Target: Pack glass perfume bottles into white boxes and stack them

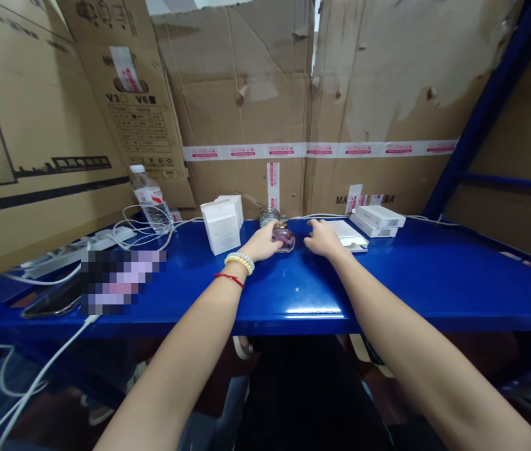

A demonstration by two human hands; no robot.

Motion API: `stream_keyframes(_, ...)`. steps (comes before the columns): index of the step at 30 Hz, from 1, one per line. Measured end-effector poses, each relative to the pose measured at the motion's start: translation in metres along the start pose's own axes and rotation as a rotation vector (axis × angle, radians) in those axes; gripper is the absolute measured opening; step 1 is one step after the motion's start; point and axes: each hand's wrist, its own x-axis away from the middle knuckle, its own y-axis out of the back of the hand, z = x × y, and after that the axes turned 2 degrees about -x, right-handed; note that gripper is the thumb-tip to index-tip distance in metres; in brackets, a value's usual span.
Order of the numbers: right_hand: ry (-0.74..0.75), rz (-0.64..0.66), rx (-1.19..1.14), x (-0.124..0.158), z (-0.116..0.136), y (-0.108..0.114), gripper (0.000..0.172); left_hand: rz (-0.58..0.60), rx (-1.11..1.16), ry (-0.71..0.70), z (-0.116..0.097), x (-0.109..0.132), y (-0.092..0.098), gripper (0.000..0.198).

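My left hand, with a beaded bracelet and a red string at the wrist, has its fingers closed on a round, purple-tinted glass perfume bottle standing on the blue table. Right behind it is a second glass bottle, partly covered by the hand. To the right of the bottles, my right hand is low over the table with its fingers curled in. Whatever its fingertips may hold is hidden. A flat white box lies beside that hand, partly behind it.
White boxes stand left of my left hand; two flat ones are stacked at right. A water bottle, white cables, a power strip and a phone occupy the left. Cardboard walls the back.
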Motion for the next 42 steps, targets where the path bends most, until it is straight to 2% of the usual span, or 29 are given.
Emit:
stream_keyframes(2,0.088,-0.065,-0.083,0.002,0.007,0.003,0.051,-0.182,-0.036,-0.06,-0.005,0.001,0.005,0.059)
stream_keyframes(4,0.166,-0.066,-0.189,0.005,0.014,0.005,0.051,-0.456,-0.051,-0.074,-0.011,0.003,0.014,0.05)
stream_keyframes(6,0.198,-0.029,-0.227,0.006,0.02,0.005,0.049,-0.766,-0.084,-0.01,-0.016,0.006,0.027,0.042)
stream_keyframes(8,0.217,0.012,-0.194,0.008,0.023,0.004,0.039,-1.026,-0.129,0.102,-0.016,0.01,0.04,0.039)
stream_keyframes(9,0.222,0.027,-0.173,0.008,0.024,0.003,0.033,-1.114,-0.141,0.159,-0.015,0.011,0.046,0.038)
stream_keyframes(11,0.223,0.039,-0.156,0.008,0.025,0.002,0.022,-1.2,-0.137,0.254,-0.008,0.012,0.055,0.032)
stream_keyframes(13,0.211,0.029,-0.167,0.008,0.024,0.001,0.018,-1.211,-0.111,0.326,0.002,0.012,0.06,0.022)
stream_keyframes(17,0.198,0.009,-0.184,0.008,0.023,0.001,0.024,-1.144,-0.03,0.45,0.019,0.007,0.059,0.004)
stream_keyframes(20,0.204,0.008,-0.194,0.008,0.024,0.001,0.03,-1.103,0.047,0.516,0.025,0.005,0.059,0.004)
stream_keyframes(25,0.271,0.082,-0.267,0.012,0.029,0.004,0.029,-1.051,0.066,0.523,0.028,0.003,0.062,0.01)
stream_keyframes(28,0.301,0.149,-0.342,0.013,0.03,0.007,0.019,-1.008,0.044,0.506,0.027,0.002,0.061,0.007)
stream_keyframes(31,0.238,0.072,-0.349,0.01,0.025,0.009,0.007,-0.969,0.052,0.476,0.023,0.0,0.058,0.008)
stream_keyframes(33,0.168,-0.033,-0.254,0.005,0.017,0.006,0.02,-0.946,0.079,0.458,0.019,-0.001,0.056,0.007)
stream_keyframes(35,0.125,-0.078,-0.129,0.0,0.007,0.001,0.037,-0.925,0.115,0.449,0.016,-0.001,0.054,0.006)
stream_keyframes(38,0.105,-0.004,0.006,-0.005,-0.004,-0.008,0.047,-0.896,0.153,0.428,0.014,-0.002,0.051,0.005)
stream_keyframes(42,0.073,0.165,0.04,-0.008,-0.008,-0.012,0.033,-0.871,0.178,0.405,0.014,-0.002,0.05,0.004)
